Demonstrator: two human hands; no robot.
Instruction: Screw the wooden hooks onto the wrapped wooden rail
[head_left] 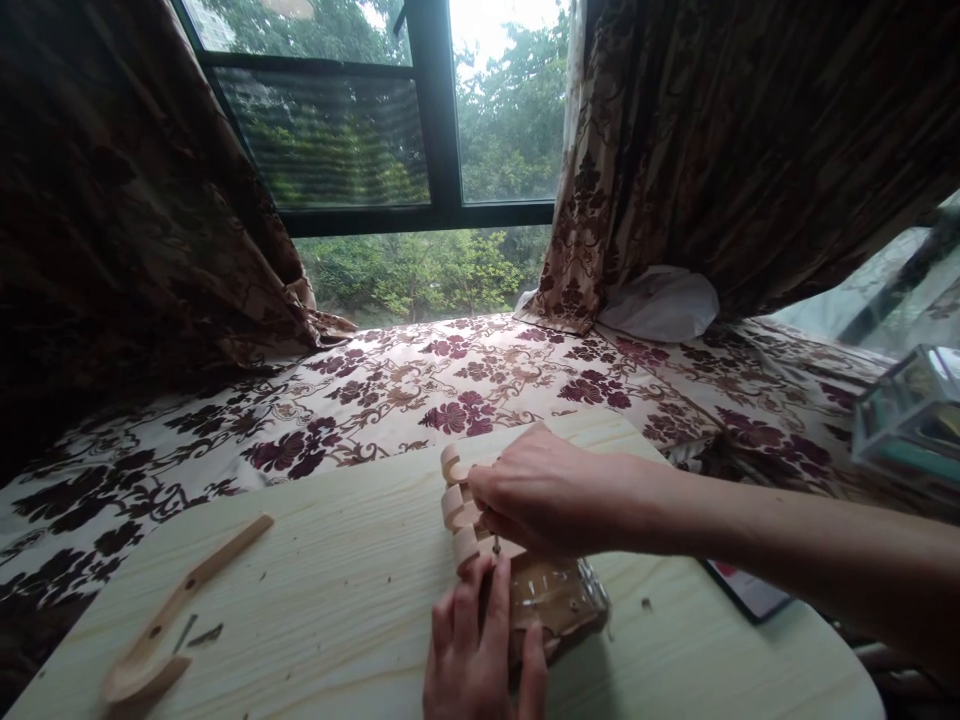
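My right hand (536, 490) is closed, its fingers bent round something I cannot make out, above a wooden piece with several curved hooks (459, 505). A thin metal tip (496, 545) shows below that hand, against the wood. My left hand (476, 650) presses on the near end of the wooden piece, its fingers spread. Beneath and beside my hands lies a brown block wrapped in clear tape (562, 600). To the left, a separate curved wooden hook with two holes (172, 610) lies on the pale wooden board (330, 570).
Small screws or metal bits (206, 634) lie near the separate hook. A dark-edged flat item (754, 592) sits under my right forearm. A clear box (911, 415) stands at the far right, and a white bag (664, 303) rests by the curtain. Patterned cloth surrounds the board.
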